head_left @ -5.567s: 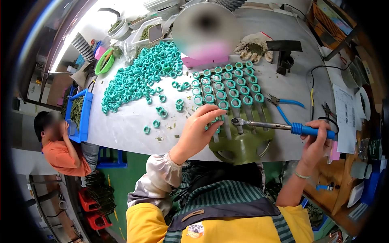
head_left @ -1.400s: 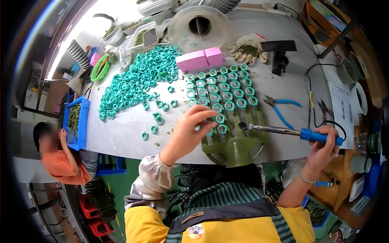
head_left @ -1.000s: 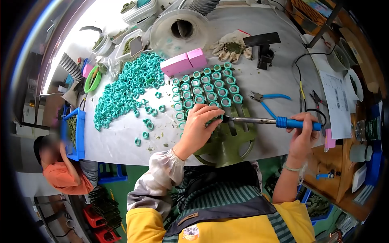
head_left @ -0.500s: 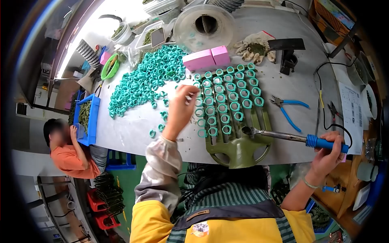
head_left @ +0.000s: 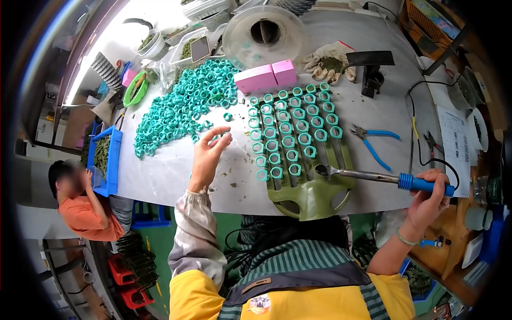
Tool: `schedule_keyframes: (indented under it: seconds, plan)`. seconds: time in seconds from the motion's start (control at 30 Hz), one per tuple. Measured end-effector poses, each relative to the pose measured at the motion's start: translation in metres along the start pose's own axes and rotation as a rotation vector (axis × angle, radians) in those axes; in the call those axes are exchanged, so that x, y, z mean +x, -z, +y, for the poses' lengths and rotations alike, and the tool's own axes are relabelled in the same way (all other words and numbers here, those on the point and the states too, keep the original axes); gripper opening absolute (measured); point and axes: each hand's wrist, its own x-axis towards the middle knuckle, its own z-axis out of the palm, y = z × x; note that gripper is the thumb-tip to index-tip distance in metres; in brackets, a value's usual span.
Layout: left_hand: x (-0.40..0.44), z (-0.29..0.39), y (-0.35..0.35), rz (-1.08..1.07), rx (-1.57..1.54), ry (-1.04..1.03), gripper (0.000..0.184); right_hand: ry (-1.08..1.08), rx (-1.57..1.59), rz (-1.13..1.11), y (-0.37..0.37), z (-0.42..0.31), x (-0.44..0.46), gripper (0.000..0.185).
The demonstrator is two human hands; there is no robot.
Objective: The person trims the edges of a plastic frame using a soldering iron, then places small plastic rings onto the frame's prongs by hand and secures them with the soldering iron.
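Note:
My left hand (head_left: 205, 160) is over the grey table, left of the olive-green slotted frame (head_left: 314, 196), thumb and forefinger pinched together; what is between them is too small to make out. Teal rings (head_left: 286, 128) sit in rows along the frame's bars. Behind my left hand spreads a big heap of loose teal rings (head_left: 184, 101), with one ring (head_left: 228, 117) apart from it. My right hand (head_left: 429, 198) is closed round the blue handle of a soldering iron (head_left: 368, 176). Its broad dark tip is over the frame's front part, right of the ringed rows.
Pink blocks (head_left: 256, 79) stand behind the frame, near a clear funnel-like cover (head_left: 240, 40). Blue-handled pliers (head_left: 376, 144), a glove (head_left: 328, 63) and a black stand (head_left: 369, 80) are farther right. A person in orange (head_left: 88, 213) sits at the left beside a blue crate (head_left: 113, 160).
My left hand has moved from the frame's left edge leftward towards the loose rings. More rings show on the frame's front left than in the earliest frame. The iron stays in my right hand.

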Motion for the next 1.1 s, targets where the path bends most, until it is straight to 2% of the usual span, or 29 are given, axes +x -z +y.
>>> schedule_keyframes:
  seconds: [0.07,0.13,0.2,0.3,0.33,0.4,0.73,0.87,0.93,1.0,1.07,1.1]
  plan:
    - [-0.011,0.007,-0.004,-0.063,0.188,-0.069,0.028,-0.001,0.0,0.001,0.0,-0.002,0.0,0.023]
    - [-0.03,0.031,-0.036,-0.148,0.136,-0.237,0.027,0.004,0.002,-0.004,0.0,-0.003,0.0,0.022]
    - [-0.055,0.057,-0.067,-0.284,0.12,-0.229,0.028,0.003,0.016,-0.03,0.002,-0.003,0.0,0.022]
    - [-0.069,0.062,-0.101,-0.344,0.396,-0.573,0.032,0.008,0.035,-0.074,0.002,-0.002,0.001,0.021]
    - [-0.072,0.062,-0.109,-0.379,0.433,-0.538,0.03,0.011,0.04,-0.087,0.002,-0.001,0.0,0.021]
    - [-0.068,0.056,-0.123,-0.341,0.532,-0.674,0.029,0.002,0.063,-0.081,-0.002,0.002,-0.001,0.021]
    - [-0.059,0.045,-0.137,-0.406,0.573,-0.677,0.028,-0.052,0.105,-0.099,-0.006,0.009,-0.003,0.018]
    - [-0.058,0.042,-0.135,-0.426,0.576,-0.687,0.03,-0.009,0.027,-0.083,0.01,-0.001,0.005,0.02]
    - [-0.046,0.05,-0.124,-0.452,0.48,-0.706,0.03,0.018,0.036,-0.05,0.017,0.005,0.007,0.02]
    - [-0.016,0.056,-0.094,-0.386,0.311,-0.368,0.03,0.034,0.035,-0.029,0.02,0.006,0.008,0.02]
    - [0.029,0.035,-0.052,-0.124,0.455,-0.418,0.032,0.033,0.037,-0.033,0.022,0.005,0.007,0.021]
    - [0.048,0.021,-0.03,-0.05,0.752,-0.491,0.033,0.035,0.033,-0.034,0.022,0.004,0.006,0.021]
